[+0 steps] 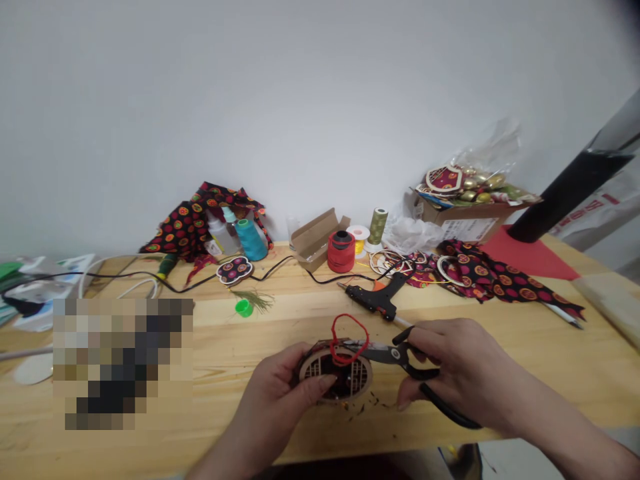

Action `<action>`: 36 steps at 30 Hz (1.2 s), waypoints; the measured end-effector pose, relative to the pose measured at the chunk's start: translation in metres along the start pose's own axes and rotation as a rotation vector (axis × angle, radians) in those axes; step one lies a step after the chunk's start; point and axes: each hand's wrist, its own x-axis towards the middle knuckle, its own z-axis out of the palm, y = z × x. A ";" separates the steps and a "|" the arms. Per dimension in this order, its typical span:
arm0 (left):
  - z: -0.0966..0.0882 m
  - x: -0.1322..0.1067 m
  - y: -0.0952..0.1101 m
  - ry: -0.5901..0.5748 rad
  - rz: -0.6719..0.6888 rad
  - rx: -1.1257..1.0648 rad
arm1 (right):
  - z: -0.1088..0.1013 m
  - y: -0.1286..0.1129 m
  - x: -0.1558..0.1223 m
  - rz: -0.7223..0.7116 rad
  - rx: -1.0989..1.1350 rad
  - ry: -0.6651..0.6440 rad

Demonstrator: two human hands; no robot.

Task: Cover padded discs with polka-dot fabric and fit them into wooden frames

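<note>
My left hand [285,393] grips a round wooden ornament [360,379] with latticework sides and dark patterned fabric in its middle. A red cord loop [367,333] rises from the ornament's top edge. My right hand [463,370] is closed around the black handles of a pair of scissors [385,354]. The blades point left and lie along the ornament's top edge, by the base of the loop; whether they touch the cord I cannot tell. Small dark scraps [373,402] lie on the table just below the ornament.
A black glue gun [373,300] lies beyond my hands, its cable crossing the wooden table [210,373]. Behind stand a red thread spool [341,252], an open cardboard box [317,240] and a blue thread cone [251,240]. Patterned fabric [505,273] is at right. A pixelated patch hides the left.
</note>
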 end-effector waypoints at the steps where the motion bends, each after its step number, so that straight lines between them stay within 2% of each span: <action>1: 0.000 0.000 0.000 -0.002 0.000 0.001 | 0.001 0.000 0.000 -0.006 0.003 0.016; 4: 0.000 0.001 -0.001 -0.010 0.003 -0.011 | 0.002 0.001 0.001 0.001 0.050 0.045; 6: -0.001 0.001 -0.001 -0.009 0.004 -0.034 | 0.003 0.001 0.002 0.070 0.160 0.051; 11: -0.002 0.001 -0.001 0.004 -0.018 -0.091 | 0.005 -0.004 0.009 0.423 0.718 0.091; 15: 0.000 0.002 0.002 -0.043 -0.028 -0.076 | 0.009 -0.016 0.017 0.483 1.096 0.099; 21: 0.001 0.001 0.003 -0.075 -0.038 0.006 | 0.024 -0.033 0.022 0.373 1.061 0.060; 27: 0.000 -0.002 0.003 -0.099 -0.062 0.050 | 0.030 -0.040 0.023 0.277 0.958 0.089; 32: -0.001 0.000 0.000 -0.145 -0.062 0.062 | 0.034 -0.044 0.022 0.269 0.875 0.113; 36: -0.002 0.001 0.000 -0.140 -0.076 0.035 | 0.037 -0.045 0.022 0.280 0.952 0.121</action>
